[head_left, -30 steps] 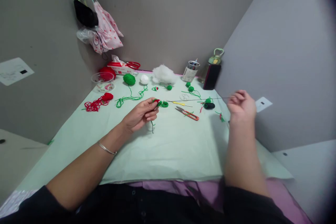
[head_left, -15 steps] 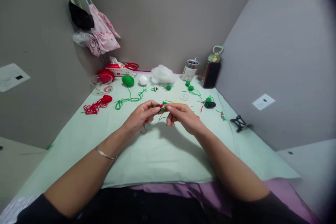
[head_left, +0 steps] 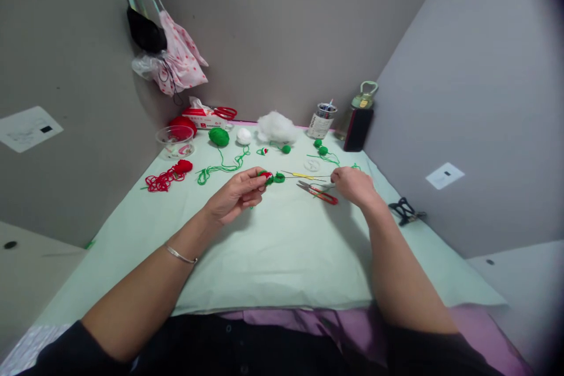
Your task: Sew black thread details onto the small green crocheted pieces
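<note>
Between the thumb and fingers of my left hand (head_left: pixel 240 194) is a small red and green crocheted piece (head_left: pixel 267 177). A green part (head_left: pixel 279 177) of it sticks out to the right. My right hand (head_left: pixel 353 184) is closed, fingertips pinched on a dark thread (head_left: pixel 324 176) that runs taut from the piece. Whether a needle is in those fingers is too small to tell. Under the thread lie a yellow-handled crochet hook (head_left: pixel 304 176) and red-handled thread snips (head_left: pixel 324 193).
Behind stand green yarn (head_left: pixel 219 137), white yarn (head_left: pixel 244 136), stuffing (head_left: pixel 277 127), a pen cup (head_left: pixel 321 123) and a bottle (head_left: pixel 365 94) with a phone (head_left: pixel 358 130). Red yarn (head_left: pixel 170 175) and a plastic tub (head_left: pixel 176 142) sit left. A black clip-like stand (head_left: pixel 406 211) is at right.
My right hand has moved away to the right from the crocheted piece, drawing the dark thread out straight. The snips have come into view. My left hand keeps its hold.
</note>
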`<state>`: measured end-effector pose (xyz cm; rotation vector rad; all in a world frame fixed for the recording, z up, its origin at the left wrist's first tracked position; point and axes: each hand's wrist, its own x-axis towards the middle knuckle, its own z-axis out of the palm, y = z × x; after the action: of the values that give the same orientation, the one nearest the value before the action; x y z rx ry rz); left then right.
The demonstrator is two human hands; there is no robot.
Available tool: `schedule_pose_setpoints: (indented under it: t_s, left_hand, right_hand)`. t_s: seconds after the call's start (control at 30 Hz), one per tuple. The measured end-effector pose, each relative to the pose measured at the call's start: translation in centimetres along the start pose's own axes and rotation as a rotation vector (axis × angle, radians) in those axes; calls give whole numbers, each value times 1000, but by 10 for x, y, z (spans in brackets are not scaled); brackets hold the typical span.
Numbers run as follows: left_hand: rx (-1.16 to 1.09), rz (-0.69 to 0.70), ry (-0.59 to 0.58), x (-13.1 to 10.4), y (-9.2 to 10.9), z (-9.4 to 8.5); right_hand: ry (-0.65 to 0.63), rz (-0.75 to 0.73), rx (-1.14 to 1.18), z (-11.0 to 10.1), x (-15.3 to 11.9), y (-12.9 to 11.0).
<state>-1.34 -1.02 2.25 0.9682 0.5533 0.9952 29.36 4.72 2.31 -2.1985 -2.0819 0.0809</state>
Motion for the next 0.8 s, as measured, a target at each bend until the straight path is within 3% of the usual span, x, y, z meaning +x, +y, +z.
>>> schedule_pose_setpoints:
  t_s: [0.1, 0.2, 0.3, 0.37, 0.43, 0.5, 0.8]
  left_hand:
    - [6, -13, -17, -2, 1, 3]
    - [54, -12, 5, -2, -1, 8]
    - [102, -6, 23, -2, -4, 10]
    - [121, -3, 34, -1, -6, 10]
    - [127, 4, 48, 0, -7, 8]
    - [122, 10, 56, 1, -7, 5]
    - [77, -2, 3, -2, -2, 6]
  right_hand:
    - [112, -21, 44, -3, -3, -1]
    - [138, -207, 502, -11, -18, -26]
    - [-146, -382, 1021, -15, -41, -61]
    - [-354, -464, 1164, -14, -54, -79]
    - [-498, -540, 1194, -11, -61, -87]
    - [-528, -589, 1163, -8, -60, -86]
    - [-347, -462, 699, 3, -38, -73]
